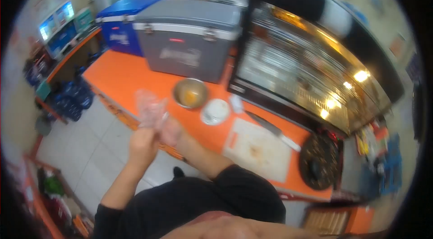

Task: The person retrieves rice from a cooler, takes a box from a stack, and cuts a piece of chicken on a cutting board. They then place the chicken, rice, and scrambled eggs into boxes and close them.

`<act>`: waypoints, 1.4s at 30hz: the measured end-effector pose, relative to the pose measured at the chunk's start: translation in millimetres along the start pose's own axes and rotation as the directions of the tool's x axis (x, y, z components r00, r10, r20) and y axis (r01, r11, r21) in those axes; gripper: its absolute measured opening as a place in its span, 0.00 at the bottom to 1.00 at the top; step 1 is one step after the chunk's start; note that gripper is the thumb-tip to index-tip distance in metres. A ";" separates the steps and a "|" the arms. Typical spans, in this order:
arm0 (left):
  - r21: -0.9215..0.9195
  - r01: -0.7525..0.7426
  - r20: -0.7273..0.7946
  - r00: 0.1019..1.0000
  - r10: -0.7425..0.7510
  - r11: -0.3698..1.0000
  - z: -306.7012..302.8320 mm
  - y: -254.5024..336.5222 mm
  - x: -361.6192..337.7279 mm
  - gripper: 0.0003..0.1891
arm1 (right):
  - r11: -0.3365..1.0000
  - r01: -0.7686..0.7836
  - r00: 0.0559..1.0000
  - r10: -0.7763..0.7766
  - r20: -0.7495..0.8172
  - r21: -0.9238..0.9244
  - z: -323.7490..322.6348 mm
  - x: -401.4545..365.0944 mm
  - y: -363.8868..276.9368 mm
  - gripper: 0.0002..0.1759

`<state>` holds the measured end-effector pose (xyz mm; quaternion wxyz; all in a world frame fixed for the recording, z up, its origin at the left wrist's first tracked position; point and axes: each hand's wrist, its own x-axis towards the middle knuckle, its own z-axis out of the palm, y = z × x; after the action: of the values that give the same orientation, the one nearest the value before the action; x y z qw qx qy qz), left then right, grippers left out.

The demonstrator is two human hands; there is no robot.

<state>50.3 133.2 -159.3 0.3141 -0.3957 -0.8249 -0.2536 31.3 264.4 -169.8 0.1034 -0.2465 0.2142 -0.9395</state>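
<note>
Close together at the front edge of the orange counter, my two hands meet around a clear, pinkish plastic bag or glove (150, 106). My left hand (144, 142) has its fingers closed on the lower part of the plastic. My right hand (170, 130) is beside it, wrapped in or behind the thin plastic, and its fingers are blurred. Just beyond them sits a metal bowl (191, 93) with something yellow in it. A white round dish or lid (215, 112) is to the right of the bowl.
A white cutting board (258, 149) lies on the counter (112, 74), with a knife (266, 124) at its far edge. A dark round tray (318, 161) is at the right. Grey (187, 40) and blue (119, 27) coolers and a lit glass display case (302, 67) stand behind.
</note>
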 end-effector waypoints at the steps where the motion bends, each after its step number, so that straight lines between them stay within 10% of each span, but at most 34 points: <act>1: -0.020 0.034 -0.003 0.999 -0.034 0.999 -1.5 -16.9 20.0 0.07 | 0.963 0.017 0.976 -0.074 0.206 0.267 -40.8 45.7 12.7 0.34; 2: -0.017 0.070 0.034 0.997 -0.070 0.997 -1.0 -44.5 35.5 0.06 | 0.850 -0.014 0.915 -0.202 0.350 0.527 -71.7 93.4 27.5 0.35; 8: 0.030 0.089 0.130 0.987 -0.092 0.996 -21.2 -199.1 96.5 0.06 | 0.966 -0.101 0.972 0.147 -0.183 0.238 -41.5 255.1 37.1 0.38; 10: 0.005 0.087 0.134 0.987 -0.086 0.996 -21.4 -245.8 98.0 0.06 | 0.779 -0.498 0.826 0.291 0.483 0.382 -122.1 308.1 73.3 0.40; 11: 0.002 0.138 0.145 0.980 -0.137 0.990 -21.3 -267.6 101.3 0.06 | 0.764 -0.515 0.821 0.309 0.480 0.389 -129.1 323.7 81.1 0.40; 14: -0.036 0.297 0.203 0.937 -0.284 0.954 -13.3 -349.0 112.9 0.06 | 0.879 -0.441 0.896 0.419 0.145 0.181 -126.0 378.7 104.3 0.43; 16: -0.084 0.368 0.264 0.904 -0.336 0.926 -5.1 -415.4 124.6 0.06 | 0.989 -0.119 0.983 0.130 -0.128 0.092 -119.8 430.3 126.7 0.45; 20: -0.232 -0.051 0.279 0.953 0.117 0.971 30.9 -551.3 151.5 0.04 | 0.973 -0.130 0.974 0.161 -0.161 0.189 -203.8 538.0 159.5 0.42; 22: -0.330 -0.133 0.289 0.928 0.234 0.935 35.1 -610.1 175.7 0.04 | 0.854 0.062 0.981 0.044 -0.190 0.516 -200.3 576.5 169.6 0.39; 26: -0.512 -0.447 0.188 0.775 0.604 0.733 47.6 -675.2 217.4 0.04 | 0.828 0.483 0.770 -0.246 -0.589 0.285 -228.4 646.7 162.5 0.39; 33: -0.716 -0.554 -0.049 0.647 0.761 0.424 47.3 -767.6 305.4 0.02 | 0.822 0.517 0.775 -0.568 -0.277 -0.239 -183.1 704.0 117.2 0.45; 37: -0.067 -0.194 0.097 0.975 0.200 0.979 46.1 -896.0 400.7 0.26 | 0.723 0.493 0.657 -0.674 -0.336 -0.485 -175.1 700.2 89.7 0.44; 38: -0.006 -0.186 0.120 0.975 0.186 0.982 67.0 -934.2 412.6 0.30 | 0.714 0.442 0.639 -0.675 -0.369 -0.542 -174.4 703.0 85.4 0.42; 40: 0.127 -0.414 0.077 0.910 0.408 0.901 84.4 -975.2 422.1 0.27 | 0.762 0.168 0.909 -0.365 -0.201 -0.625 -179.7 697.0 48.6 0.42; 42: 0.131 -0.564 -0.025 0.820 0.571 0.815 79.3 -975.5 445.6 0.25 | 0.506 -0.054 0.997 -0.014 -0.071 -0.861 -160.2 738.9 11.4 0.35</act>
<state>-985.2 -138.5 -58.0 0.4241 -0.5962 -0.6725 -0.1118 -682.3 88.9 8.6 -0.0294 -0.2304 0.6590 -0.7153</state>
